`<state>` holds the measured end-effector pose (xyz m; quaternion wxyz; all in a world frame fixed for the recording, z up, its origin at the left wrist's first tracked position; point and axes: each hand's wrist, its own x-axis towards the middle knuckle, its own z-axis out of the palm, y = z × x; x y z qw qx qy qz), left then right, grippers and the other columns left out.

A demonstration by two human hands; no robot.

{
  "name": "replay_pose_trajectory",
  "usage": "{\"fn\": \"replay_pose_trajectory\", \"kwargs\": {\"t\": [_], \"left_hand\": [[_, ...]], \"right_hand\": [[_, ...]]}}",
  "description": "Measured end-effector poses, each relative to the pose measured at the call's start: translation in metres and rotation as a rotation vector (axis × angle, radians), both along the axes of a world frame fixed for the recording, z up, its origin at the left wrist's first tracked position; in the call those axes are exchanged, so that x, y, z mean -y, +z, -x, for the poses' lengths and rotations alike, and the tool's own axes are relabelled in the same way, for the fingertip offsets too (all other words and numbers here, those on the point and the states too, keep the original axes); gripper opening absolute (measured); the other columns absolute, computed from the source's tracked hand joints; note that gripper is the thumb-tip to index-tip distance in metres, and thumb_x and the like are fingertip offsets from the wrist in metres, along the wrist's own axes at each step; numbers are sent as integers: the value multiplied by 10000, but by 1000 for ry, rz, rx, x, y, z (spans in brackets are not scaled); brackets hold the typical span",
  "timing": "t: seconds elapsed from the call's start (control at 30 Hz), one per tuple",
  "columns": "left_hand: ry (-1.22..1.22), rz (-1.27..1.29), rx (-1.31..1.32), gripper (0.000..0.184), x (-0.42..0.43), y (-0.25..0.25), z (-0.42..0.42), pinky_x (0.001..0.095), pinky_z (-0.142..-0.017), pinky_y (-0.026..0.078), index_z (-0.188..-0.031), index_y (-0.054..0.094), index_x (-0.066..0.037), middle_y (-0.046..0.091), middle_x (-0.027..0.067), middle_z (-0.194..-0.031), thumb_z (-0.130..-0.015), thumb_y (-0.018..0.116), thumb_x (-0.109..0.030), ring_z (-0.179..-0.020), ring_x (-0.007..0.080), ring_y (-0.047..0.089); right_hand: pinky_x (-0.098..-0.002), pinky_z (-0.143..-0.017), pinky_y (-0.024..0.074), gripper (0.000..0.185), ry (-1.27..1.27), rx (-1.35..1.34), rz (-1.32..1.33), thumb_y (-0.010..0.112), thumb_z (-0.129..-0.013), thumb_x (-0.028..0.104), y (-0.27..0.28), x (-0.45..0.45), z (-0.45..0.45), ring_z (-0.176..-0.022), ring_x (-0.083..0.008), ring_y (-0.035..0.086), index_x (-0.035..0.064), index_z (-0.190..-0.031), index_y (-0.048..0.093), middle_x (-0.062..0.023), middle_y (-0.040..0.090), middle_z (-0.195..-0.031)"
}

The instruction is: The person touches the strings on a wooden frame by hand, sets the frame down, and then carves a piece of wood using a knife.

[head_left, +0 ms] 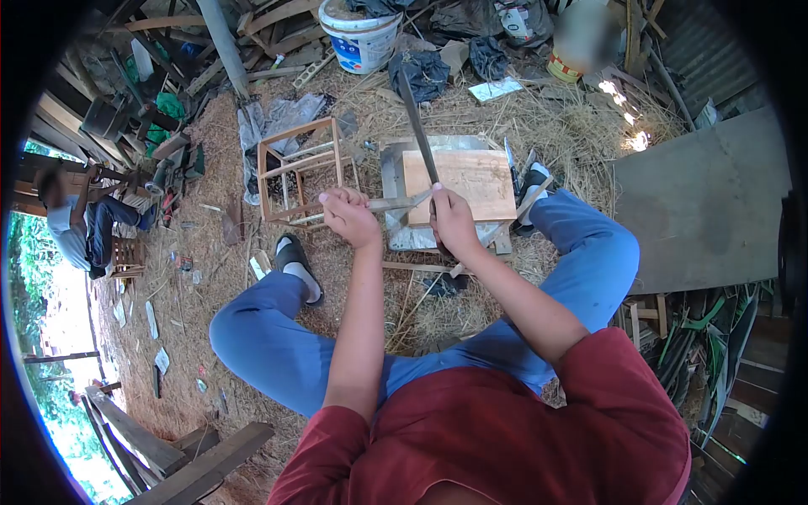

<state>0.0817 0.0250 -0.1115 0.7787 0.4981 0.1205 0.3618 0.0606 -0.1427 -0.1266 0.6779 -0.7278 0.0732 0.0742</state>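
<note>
My left hand (349,216) is closed around one end of a pale, narrow, stick-like piece (391,204), whose other end reaches my right hand. My right hand (454,222) grips a long, dark, blade-like bar (417,122) that points up and away from me. The two held things cross or meet by my right fingers; whether they touch, I cannot tell. Beneath them a flat wooden board (475,177) lies on a grey slab (391,164) between my feet. A small open wooden frame (337,151) stands on the ground left of the board.
Straw and shavings cover the ground. A white bucket (360,42) and black plastic bags (421,76) are at the back. A large flat panel (699,206) stands at the right. Another person (71,223) sits at the far left. Timber beams (202,463) lie lower left.
</note>
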Motion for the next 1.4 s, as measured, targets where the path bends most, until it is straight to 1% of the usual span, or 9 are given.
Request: {"fn": "replay_pose_trajectory", "kwargs": {"t": [0.17, 0.37, 0.43, 0.5, 0.7, 0.8, 0.93, 1.1, 1.4], "left_hand": [[52, -14, -71, 485, 7, 7, -7, 302, -482, 351, -765, 352, -103, 355, 8, -611, -1118, 318, -434, -519, 123, 345], [-7, -70, -49, 461, 12, 7, -9, 280, -480, 346, -784, 382, -92, 376, 3, -636, -1117, 337, -407, -531, 112, 360], [-61, -110, -43, 438, 16, 7, -15, 276, -485, 348, -795, 391, -92, 386, 3, -650, -1118, 347, -386, -541, 105, 365], [-58, -129, -12, 418, 20, 6, -24, 267, -493, 339, -803, 400, -92, 389, -2, -658, -1118, 360, -363, -551, 96, 370], [-204, -267, -36, 402, 17, 9, -28, 253, -501, 299, -817, 404, -88, 384, -8, -670, -1119, 373, -353, -564, 83, 357], [-230, -185, 13, 411, 15, 6, -30, 253, -500, 291, -819, 410, -89, 381, -13, -674, -1119, 375, -367, -564, 80, 349], [-263, -237, -12, 426, 12, 2, -29, 250, -504, 290, -816, 412, -88, 381, -17, -680, -1119, 374, -385, -571, 76, 349], [-284, -133, -25, 464, 7, 11, -29, 261, -498, 303, -772, 438, -59, 409, -18, -631, -1125, 361, -351, -545, 78, 395], [-305, -297, -14, 490, 10, 5, -30, 279, -517, 292, -733, 439, -53, 414, -13, -622, -1126, 356, -333, -562, 82, 383]], "right_hand": [[-417, -659, 496, 568, -107, 175, 248, 459, -1064, 455, -62, -11, 49, -629, -336, 607, -66, -947, 651, -223, 630, -689], [-468, -693, 532, 749, 55, -449, 111, 404, -1023, 620, -102, -24, 59, -726, -392, 685, -75, -919, 661, -243, 658, -719], [-462, -711, 526, 726, -14, -467, 120, 406, -1030, 603, -83, -28, 48, -737, -380, 685, -64, -900, 660, -228, 654, -701], [-344, -361, 375, 623, -89, -266, 56, 428, -1052, 588, -91, -43, 39, -360, -162, 433, 66, -718, 489, -32, 449, -522], [-310, -447, 409, 611, -333, 115, -25, 433, -1055, 577, -101, -55, 72, -462, -151, 523, 65, -731, 507, -51, 502, -585], [-489, -819, 515, 684, -111, -216, 326, 404, -1053, 560, -118, -50, 102, -911, -447, 689, -52, -1012, 707, -293, 698, -888], [-349, -401, 408, 600, -108, -220, 209, 418, -1073, 537, -125, -41, 96, -408, -169, 509, 25, -788, 548, -56, 512, -552], [-480, -730, 497, 631, -153, -205, 211, 430, -1062, 507, -66, -45, 73, -742, -423, 652, -71, -965, 665, -284, 652, -782], [-454, -609, 507, 602, -261, 52, 471, 448, -1060, 500, -149, -52, 98, -594, -373, 613, -34, -822, 589, -181, 589, -637]]}}
